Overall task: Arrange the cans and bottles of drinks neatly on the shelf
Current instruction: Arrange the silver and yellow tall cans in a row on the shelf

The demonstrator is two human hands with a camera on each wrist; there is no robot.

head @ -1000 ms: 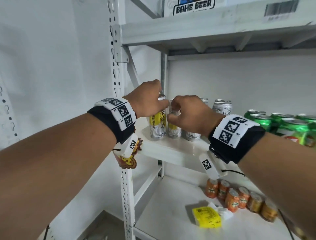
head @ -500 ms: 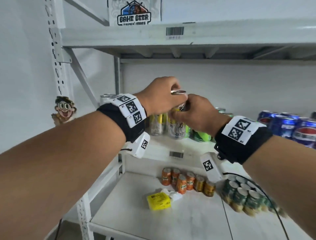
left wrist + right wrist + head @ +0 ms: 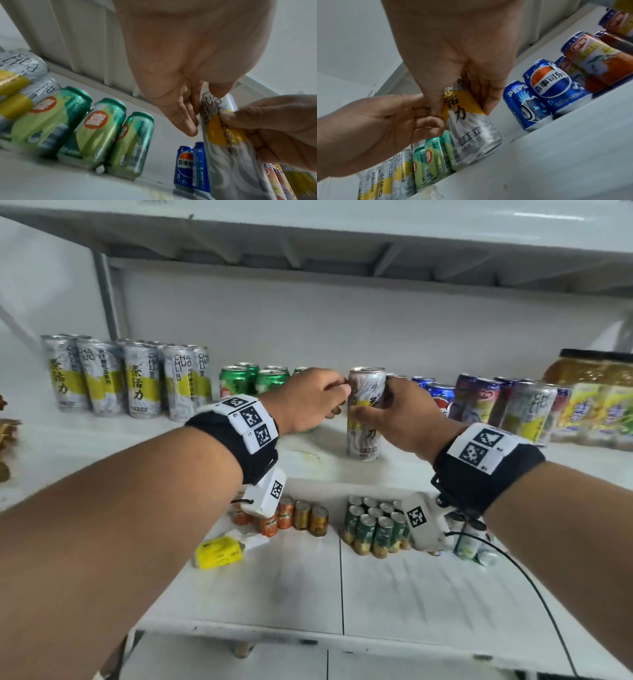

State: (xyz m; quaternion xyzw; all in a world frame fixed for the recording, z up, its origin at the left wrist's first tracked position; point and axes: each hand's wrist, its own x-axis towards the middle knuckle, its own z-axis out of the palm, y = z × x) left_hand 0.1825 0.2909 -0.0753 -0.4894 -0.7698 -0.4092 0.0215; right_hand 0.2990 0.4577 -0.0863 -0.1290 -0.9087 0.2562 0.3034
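Can in my hands (image 3: 364,419): silver-grey w/ white swirl pattern, yellow band across the middle, black characters, barcode low on the side. Same silver/yellow design on the tall cans at left (image 3: 123,378). Green cans (image 3: 255,380): metallic green tops, lime-green fronts, orange round logo w/ white text. Blue cans (image 3: 554,89): deep blue, red-white-blue globe logo, white lettering. Cans further right (image 3: 597,54): blue rim, orange-brown and cream print. Lower shelf: small orange cans (image 3: 286,513), small green/gold cans (image 3: 375,529), bright yellow pack (image 3: 219,551). My wristbands (image 3: 486,460): black w/ white tags, black square marker patterns. Shelf (image 3: 411,594): white.

Glossy metal tall can (image 3: 364,412); shelf (image 3: 394,594) smooth, probably painted metal.
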